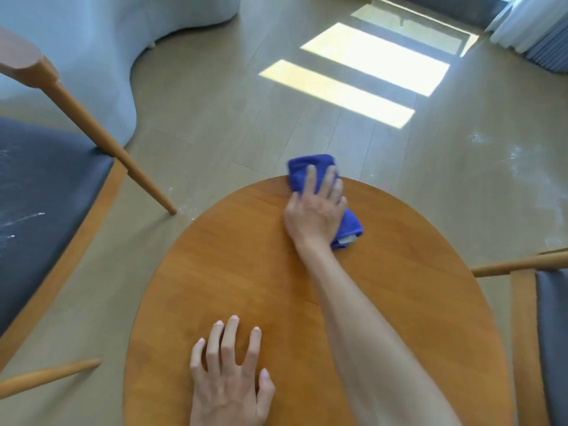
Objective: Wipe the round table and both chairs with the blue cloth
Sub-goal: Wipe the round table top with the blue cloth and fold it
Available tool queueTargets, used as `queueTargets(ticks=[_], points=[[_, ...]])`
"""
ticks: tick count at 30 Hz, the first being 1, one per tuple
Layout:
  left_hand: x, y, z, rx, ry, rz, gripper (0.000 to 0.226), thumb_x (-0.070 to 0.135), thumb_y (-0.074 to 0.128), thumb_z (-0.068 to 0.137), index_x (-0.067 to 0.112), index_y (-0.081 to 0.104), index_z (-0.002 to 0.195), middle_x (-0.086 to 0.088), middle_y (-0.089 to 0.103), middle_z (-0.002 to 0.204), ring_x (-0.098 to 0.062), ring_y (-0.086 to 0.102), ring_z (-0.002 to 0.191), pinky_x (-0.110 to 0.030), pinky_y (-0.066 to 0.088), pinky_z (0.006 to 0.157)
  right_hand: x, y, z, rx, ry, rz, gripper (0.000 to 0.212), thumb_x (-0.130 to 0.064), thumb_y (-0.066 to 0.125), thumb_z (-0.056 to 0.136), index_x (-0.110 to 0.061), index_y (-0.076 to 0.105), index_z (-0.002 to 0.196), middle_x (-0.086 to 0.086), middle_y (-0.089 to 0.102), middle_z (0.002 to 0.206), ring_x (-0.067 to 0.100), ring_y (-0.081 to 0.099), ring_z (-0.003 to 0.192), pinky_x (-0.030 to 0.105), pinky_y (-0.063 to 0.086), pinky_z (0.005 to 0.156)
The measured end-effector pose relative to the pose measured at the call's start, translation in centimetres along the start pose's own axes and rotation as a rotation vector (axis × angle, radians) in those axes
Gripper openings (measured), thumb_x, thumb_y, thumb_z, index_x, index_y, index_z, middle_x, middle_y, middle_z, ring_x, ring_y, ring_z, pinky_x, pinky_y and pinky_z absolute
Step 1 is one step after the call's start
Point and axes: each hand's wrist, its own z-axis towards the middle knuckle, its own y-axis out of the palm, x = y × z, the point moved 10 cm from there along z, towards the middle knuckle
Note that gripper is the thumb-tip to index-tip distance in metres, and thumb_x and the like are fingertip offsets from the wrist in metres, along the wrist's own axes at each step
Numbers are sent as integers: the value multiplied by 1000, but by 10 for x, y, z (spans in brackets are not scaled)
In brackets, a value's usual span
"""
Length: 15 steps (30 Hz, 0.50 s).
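The right hand point(315, 210) covers the middle of the blue cloth point(310, 167). The frame's edges cut off both chairs, left point(46, 192) and right point(547, 318), and the round table point(246, 272) nearest the camera.

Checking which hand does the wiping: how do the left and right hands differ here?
The right hand lies on the blue cloth at the round table's far edge, arm stretched out; the left hand rests bare on the wood at the near edge, fingers spread. Both lie palm down.
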Motion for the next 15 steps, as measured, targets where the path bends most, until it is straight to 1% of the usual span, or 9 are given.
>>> queueTargets(ticks=[2,4,6,8,10,13,15], points=[[0,-1,-1,8,-8,-9,55,41,43,73,18,52,123,-20,49,134,-40,48,120,-58,36,96,-61,9,-30,-22,-221,35,61,-35,43,93,-23,29,151,16,16,160,37,24,143,52,24,112],[-1,-1,-3,-7,-20,-21,55,42,42,75,18,51,125,-20,47,135,-40,46,122,-58,34,97,-103,14,-68,-32,-446,58,55,-35,46,92,-23,41,146,15,26,157,36,33,140,51,29,110],[0,-3,-3,-42,-16,-25,56,42,41,77,18,49,127,-20,43,137,-40,43,124,-58,32,100,-116,21,-96,-78,-621,26,53,-36,43,93,-25,41,145,12,25,158,34,31,141,48,27,111],[0,-3,-3,-82,-17,-12,55,43,40,79,18,46,128,-21,41,138,-40,40,127,-58,28,103,-110,24,-110,-114,-725,5,53,-36,39,95,-27,37,148,9,20,160,31,26,143,45,21,113],[-1,-5,-2,-92,-28,-16,55,42,40,81,17,46,129,-21,41,138,-40,38,128,-57,27,104,-97,19,-119,-116,-788,12,53,-36,40,96,-27,37,148,9,20,160,31,26,143,44,21,113],[1,-7,-1,-75,-28,-8,55,41,43,79,17,47,129,-20,41,138,-39,37,129,-56,27,105,-61,4,-134,-61,-853,68,50,-32,52,92,-24,49,141,11,34,154,33,39,137,47,33,108],[1,-9,-1,-64,-20,2,55,41,43,79,18,47,129,-20,41,138,-39,37,128,-55,27,105,-13,-9,-136,-10,-861,71,50,-30,58,89,-21,53,138,13,39,151,34,44,134,48,38,105]])
